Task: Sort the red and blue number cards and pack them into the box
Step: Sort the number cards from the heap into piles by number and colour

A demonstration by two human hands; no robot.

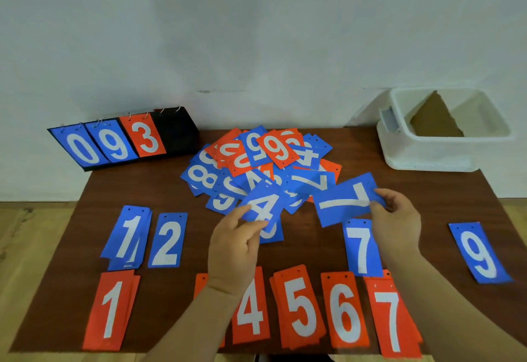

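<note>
My left hand [232, 250] pinches a blue 4 card [263, 204] just above the table's middle. My right hand [396, 221] pinches a blue 7 card [343, 202] by its right end, held sideways. Behind them lies a mixed heap of red and blue cards [256, 162]. Sorted blue cards lie in a row: 1 [127, 236], 2 [167, 240], 7 [361, 247] and 9 [480, 251]. In the front row are red cards 1 [112, 309], 4 [252, 309], 5 [299, 306], 6 [345, 309] and 7 [393, 319]. The white box [427, 153] stands at the back right.
A black flip scoreboard [176, 130] showing 0, 9 and 3 stands at the back left of the brown table [427, 204]. A brown sheet lies inside the box. Another red card is partly hidden under my left forearm. A white wall rises behind the table.
</note>
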